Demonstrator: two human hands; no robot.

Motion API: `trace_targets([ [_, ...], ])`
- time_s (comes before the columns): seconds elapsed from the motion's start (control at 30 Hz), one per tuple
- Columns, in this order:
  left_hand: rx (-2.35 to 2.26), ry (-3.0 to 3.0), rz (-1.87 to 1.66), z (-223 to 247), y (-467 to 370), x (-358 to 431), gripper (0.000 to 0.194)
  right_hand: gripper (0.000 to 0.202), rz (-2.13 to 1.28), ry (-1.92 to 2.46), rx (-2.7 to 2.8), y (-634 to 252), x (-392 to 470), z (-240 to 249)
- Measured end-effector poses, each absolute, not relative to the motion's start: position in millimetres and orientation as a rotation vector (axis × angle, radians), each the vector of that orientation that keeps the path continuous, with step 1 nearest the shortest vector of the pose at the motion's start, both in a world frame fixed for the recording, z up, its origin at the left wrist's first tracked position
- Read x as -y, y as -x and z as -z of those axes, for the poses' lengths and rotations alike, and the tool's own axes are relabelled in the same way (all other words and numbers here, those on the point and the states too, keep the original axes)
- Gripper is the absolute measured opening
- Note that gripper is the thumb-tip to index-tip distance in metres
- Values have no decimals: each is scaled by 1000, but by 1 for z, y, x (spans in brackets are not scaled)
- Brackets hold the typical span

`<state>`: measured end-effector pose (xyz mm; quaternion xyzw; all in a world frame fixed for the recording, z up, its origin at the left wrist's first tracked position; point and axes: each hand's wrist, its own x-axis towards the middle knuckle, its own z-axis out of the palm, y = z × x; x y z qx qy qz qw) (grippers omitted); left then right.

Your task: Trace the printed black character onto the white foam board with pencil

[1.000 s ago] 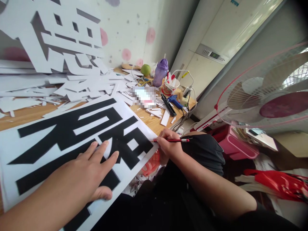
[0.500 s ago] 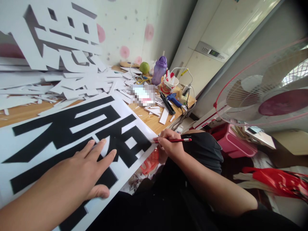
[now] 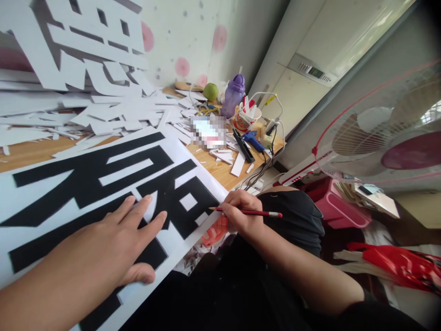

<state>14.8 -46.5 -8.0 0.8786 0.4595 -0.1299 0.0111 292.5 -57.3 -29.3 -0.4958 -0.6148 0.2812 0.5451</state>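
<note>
A white sheet with large black printed strokes lies across the wooden table. My left hand rests flat on it, fingers spread over the black shapes. At the sheet's right edge my right hand grips a red pencil. The pencil's tip points left, at the corner of a black shape with a small white square in it; whether it touches the paper cannot be told.
White cut-out characters and scraps cover the back left. Beyond the sheet are a purple bottle, a paper cup, a black cutter, a blue glue gun and cables. A fan stands right.
My right hand has shifted the pencil so its dark tip now shows over the sheet's edge. My left hand stays in place on the sheet. The whole view has shifted slightly.
</note>
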Motion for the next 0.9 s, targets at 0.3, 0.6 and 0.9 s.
trace_targets([
  [0.3, -1393, -2840, 230, 32, 1, 51, 87, 29, -682, 1362, 1525, -291, 56, 38],
  [0.6, -1396, -2967, 82, 45, 6, 50, 93, 32, -684, 1325, 1597, -293, 55, 38],
  [0.9, -1295, -3055, 71, 10, -3, 54, 79, 32, -881, 1134, 1419, -294, 52, 38],
])
